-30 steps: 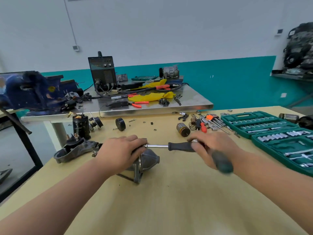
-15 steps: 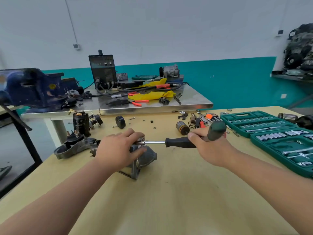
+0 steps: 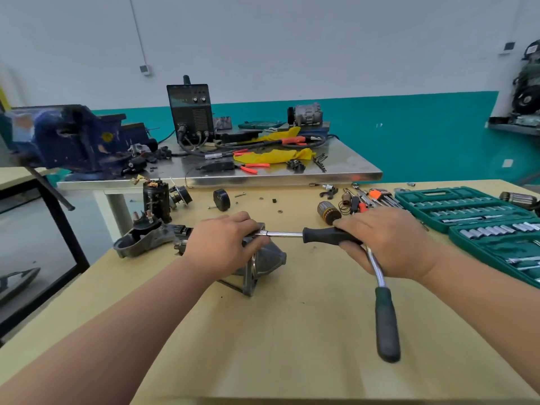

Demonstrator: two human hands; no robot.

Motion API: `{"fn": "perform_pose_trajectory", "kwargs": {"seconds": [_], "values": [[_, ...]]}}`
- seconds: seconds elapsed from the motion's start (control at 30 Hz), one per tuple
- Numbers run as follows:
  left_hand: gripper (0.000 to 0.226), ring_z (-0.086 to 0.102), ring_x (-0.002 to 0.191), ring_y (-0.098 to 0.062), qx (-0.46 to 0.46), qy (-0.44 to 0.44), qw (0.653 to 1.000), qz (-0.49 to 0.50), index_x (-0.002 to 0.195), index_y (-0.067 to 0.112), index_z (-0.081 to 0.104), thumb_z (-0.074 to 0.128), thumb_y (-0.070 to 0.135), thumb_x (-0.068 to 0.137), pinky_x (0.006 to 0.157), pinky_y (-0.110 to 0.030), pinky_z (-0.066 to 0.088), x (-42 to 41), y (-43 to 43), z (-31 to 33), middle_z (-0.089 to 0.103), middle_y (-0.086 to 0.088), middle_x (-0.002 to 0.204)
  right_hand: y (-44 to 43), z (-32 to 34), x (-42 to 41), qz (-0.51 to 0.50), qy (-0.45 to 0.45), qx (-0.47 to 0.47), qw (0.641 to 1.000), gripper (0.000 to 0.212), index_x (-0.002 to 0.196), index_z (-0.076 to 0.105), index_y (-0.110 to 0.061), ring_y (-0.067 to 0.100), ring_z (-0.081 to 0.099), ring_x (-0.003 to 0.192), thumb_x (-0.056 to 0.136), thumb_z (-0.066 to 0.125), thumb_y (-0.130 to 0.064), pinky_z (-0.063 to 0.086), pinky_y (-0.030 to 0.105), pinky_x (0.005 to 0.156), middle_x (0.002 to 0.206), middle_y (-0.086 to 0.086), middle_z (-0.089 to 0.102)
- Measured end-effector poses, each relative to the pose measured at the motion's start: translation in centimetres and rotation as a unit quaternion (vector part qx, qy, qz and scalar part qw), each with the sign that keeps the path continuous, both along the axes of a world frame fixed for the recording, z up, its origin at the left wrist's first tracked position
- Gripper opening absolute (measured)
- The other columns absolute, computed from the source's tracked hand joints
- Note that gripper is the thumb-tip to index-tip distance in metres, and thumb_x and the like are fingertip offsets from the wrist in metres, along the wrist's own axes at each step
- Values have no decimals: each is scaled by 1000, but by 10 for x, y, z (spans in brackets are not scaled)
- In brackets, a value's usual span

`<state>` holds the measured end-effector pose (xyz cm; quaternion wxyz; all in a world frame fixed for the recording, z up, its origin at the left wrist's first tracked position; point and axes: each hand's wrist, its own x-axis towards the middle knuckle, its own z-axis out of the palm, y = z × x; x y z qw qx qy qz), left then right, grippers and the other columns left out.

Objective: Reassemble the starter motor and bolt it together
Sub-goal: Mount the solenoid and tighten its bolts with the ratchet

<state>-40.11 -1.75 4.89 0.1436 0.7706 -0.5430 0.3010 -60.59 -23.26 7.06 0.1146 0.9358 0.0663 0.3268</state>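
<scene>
While the left hand [image 3: 225,244] lies over the motor [image 3: 267,258], its fingers curled down round the top of the housing, the right hand [image 3: 388,244] clamps the wrench [image 3: 327,236] by its black middle grip, fingers wrapped over it and thumb beneath. The motor lies on its side near the middle of the yellow table [image 3: 292,331], its cone-shaped nose pointing right and a flat flange standing on the tabletop. From the grip a steel shaft [image 3: 285,234] runs level to the left, and its tip meets the motor's upper edge just beside the left fingertips. Under the right palm the wrench bends in a chrome curve toward the camera and ends in a second dark grip [image 3: 386,325]; I cannot tell whether that end touches the table.

Left of the motor lies a grey housing [image 3: 140,242], with a black cylinder [image 3: 156,200] upright behind it. An armature [image 3: 328,209] lies just beyond the right hand, near springs and loose hand tools. Two green socket cases [image 3: 455,206] lie open at the right edge. Behind the table stands a steel bench [image 3: 263,178] bearing a blue vise [image 3: 67,138], a black welder [image 3: 191,112] and a yellow cloth [image 3: 277,155].
</scene>
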Motion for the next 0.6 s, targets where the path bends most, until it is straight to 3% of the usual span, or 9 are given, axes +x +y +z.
{"fn": "perform_pose_trajectory", "kwargs": {"seconds": [0.1,0.17,0.3,0.37,0.5,0.6], "values": [[34,61,70,-13,-8,-22,1000,8,103,28,71,54,55,92,46,-16,19,0,0,-2,62,13,87,8,-8,3,23,-78,165,983,40,96,74,-8,19,67,65,88,43,-32,51,23,60,80,4,73],[30,60,62,-15,-18,-22,1000,10,95,25,72,63,52,88,47,-14,17,1,0,-2,62,11,82,14,-17,7,9,-101,214,972,38,95,73,-11,10,62,62,88,44,-34,44,14,58,76,0,71],[30,61,61,-19,-37,2,999,0,91,20,70,66,49,87,49,-20,30,6,-5,2,63,7,83,10,-17,10,-59,-75,314,944,17,95,69,-23,-4,57,70,92,54,-31,35,8,54,72,-18,59],[33,61,58,-19,-46,-4,999,-13,88,18,71,65,51,87,48,-21,32,6,-6,4,64,7,81,6,-19,12,-74,-48,323,942,12,96,67,-27,-13,55,79,92,56,-28,38,6,55,75,-26,55],[42,61,55,-15,-69,-16,996,-62,86,18,73,52,54,85,41,-23,43,6,5,0,65,8,79,-9,-19,0,-86,-75,219,969,30,100,70,-24,0,53,66,88,48,-41,34,8,57,82,-10,68],[42,64,59,-18,-96,-18,990,-100,83,12,74,55,50,83,43,-28,50,13,11,-5,67,3,81,-38,-34,-18,-143,-89,293,941,15,97,65,-28,5,52,68,95,51,-31,36,18,57,84,-6,66]]}}
